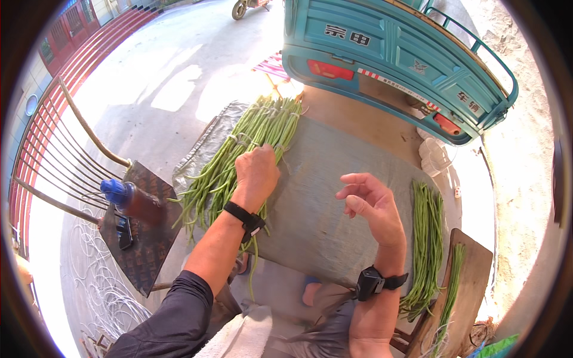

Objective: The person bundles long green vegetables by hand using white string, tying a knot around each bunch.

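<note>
Tied bundles of green yard-long beans (264, 121) lie side by side at the far left of a table covered with a grey sheet (331, 197). My left hand (257, 172) is closed over the bundle at the pile's right edge; its fingertips are hidden beneath. Some bean ends hang over the table's near edge. Over the right half of the table, my right hand (371, 208) is raised with curved, parted fingers and holds nothing. A loose row of long beans (426, 241) lies along the table's right side.
Left, a chair (145, 257) carries a blue-capped bottle (134, 201) and a phone (125, 233). White ties (109, 300) lie on the ground below. At right, a wooden board (470, 273) bears a thin bean bunch (451, 282). A teal cargo tricycle (380, 58) stands beyond the table.
</note>
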`<move>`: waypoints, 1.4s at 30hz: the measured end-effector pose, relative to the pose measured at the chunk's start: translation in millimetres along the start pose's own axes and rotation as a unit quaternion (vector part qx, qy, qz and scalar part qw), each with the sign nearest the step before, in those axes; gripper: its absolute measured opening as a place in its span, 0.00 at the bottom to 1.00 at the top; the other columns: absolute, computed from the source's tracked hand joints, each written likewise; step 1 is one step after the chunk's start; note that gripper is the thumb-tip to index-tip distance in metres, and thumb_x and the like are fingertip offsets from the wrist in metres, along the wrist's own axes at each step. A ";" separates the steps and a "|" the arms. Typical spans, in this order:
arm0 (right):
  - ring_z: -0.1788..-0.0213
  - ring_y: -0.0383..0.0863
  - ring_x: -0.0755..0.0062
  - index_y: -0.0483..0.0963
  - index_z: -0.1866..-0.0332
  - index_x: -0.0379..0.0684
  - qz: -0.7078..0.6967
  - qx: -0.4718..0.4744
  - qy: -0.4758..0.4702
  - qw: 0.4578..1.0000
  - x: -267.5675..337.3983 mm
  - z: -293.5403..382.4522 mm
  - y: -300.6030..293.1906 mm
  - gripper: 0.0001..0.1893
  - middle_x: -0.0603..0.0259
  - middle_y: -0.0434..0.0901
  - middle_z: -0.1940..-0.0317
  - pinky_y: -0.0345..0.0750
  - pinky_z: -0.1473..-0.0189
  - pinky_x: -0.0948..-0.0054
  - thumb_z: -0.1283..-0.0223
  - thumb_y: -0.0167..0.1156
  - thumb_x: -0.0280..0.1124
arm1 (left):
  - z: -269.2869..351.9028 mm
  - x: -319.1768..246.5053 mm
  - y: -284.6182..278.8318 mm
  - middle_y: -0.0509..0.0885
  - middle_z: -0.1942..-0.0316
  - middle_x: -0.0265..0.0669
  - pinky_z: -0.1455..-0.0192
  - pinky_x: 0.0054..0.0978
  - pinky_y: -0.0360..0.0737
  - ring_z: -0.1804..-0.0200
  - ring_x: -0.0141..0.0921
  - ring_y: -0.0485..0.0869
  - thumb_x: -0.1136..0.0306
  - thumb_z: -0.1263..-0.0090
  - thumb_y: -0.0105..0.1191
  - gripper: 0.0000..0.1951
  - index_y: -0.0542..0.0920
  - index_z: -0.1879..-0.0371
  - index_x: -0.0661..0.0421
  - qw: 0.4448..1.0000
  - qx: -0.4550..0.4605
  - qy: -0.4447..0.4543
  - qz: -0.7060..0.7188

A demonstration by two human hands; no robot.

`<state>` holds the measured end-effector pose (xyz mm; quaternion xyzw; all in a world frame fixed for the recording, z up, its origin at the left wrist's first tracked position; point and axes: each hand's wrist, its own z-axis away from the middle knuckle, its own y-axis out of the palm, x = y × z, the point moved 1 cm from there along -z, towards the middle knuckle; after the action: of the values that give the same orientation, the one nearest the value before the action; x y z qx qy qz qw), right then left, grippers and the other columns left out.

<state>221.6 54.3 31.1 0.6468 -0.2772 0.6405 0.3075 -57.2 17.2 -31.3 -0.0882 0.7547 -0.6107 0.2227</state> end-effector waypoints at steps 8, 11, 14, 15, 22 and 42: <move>0.60 0.83 0.72 0.79 0.42 0.36 0.175 -0.021 0.044 0.983 -19.2 -9.4 1.1 0.20 0.61 0.85 0.61 0.81 0.58 0.69 0.34 0.71 0.35 | 2.7 16.0 -14.9 0.89 0.66 0.44 0.58 0.46 0.79 0.59 0.48 0.89 0.51 0.43 0.75 0.25 0.81 0.58 0.56 0.999 0.018 0.046 -0.017; 0.60 0.85 0.61 0.79 0.44 0.34 0.273 -0.048 0.064 0.959 -28.2 -6.8 0.1 0.20 0.55 0.86 0.61 0.82 0.56 0.63 0.36 0.71 0.35 | 13.9 5.7 -28.9 0.87 0.68 0.40 0.59 0.45 0.77 0.63 0.46 0.86 0.53 0.39 0.73 0.22 0.79 0.59 0.55 0.992 -0.087 0.090 0.007; 0.58 0.86 0.51 0.79 0.46 0.34 0.329 -0.060 0.071 0.940 -28.0 -5.8 -2.1 0.20 0.50 0.87 0.60 0.82 0.52 0.59 0.37 0.72 0.35 | 17.2 -4.9 -44.9 0.84 0.74 0.37 0.62 0.43 0.75 0.68 0.43 0.85 0.56 0.36 0.72 0.18 0.79 0.61 0.55 0.991 -0.096 0.075 0.050; 0.56 0.86 0.47 0.79 0.46 0.34 0.336 -0.063 0.069 0.937 -26.8 -4.5 -4.5 0.20 0.48 0.87 0.60 0.81 0.51 0.57 0.38 0.71 0.35 | 18.0 -7.1 -50.4 0.83 0.77 0.36 0.65 0.41 0.74 0.71 0.40 0.83 0.58 0.34 0.71 0.16 0.79 0.63 0.55 0.988 -0.107 0.068 0.086; 0.50 0.87 0.48 0.81 0.47 0.35 0.499 -0.273 0.100 0.816 -36.4 13.9 -63.7 0.20 0.47 0.88 0.54 0.82 0.46 0.57 0.38 0.71 0.37 | 24.9 -22.1 -57.0 0.77 0.83 0.33 0.73 0.31 0.68 0.81 0.29 0.72 0.68 0.27 0.66 0.11 0.79 0.69 0.58 0.952 -0.152 0.126 0.232; 0.34 0.80 0.41 0.75 0.36 0.29 0.529 -0.394 0.357 0.661 -45.3 87.6 -152.1 0.45 0.35 0.81 0.39 0.78 0.31 0.56 0.53 0.82 0.52 | 22.7 -24.8 -58.2 0.80 0.82 0.34 0.73 0.30 0.70 0.81 0.29 0.76 0.70 0.30 0.68 0.11 0.79 0.71 0.58 0.924 -0.135 0.116 0.340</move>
<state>392.5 86.7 -19.9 -0.0685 -0.6684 0.7078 0.2180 -33.3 -6.6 26.8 0.2159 0.8352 -0.3969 0.3136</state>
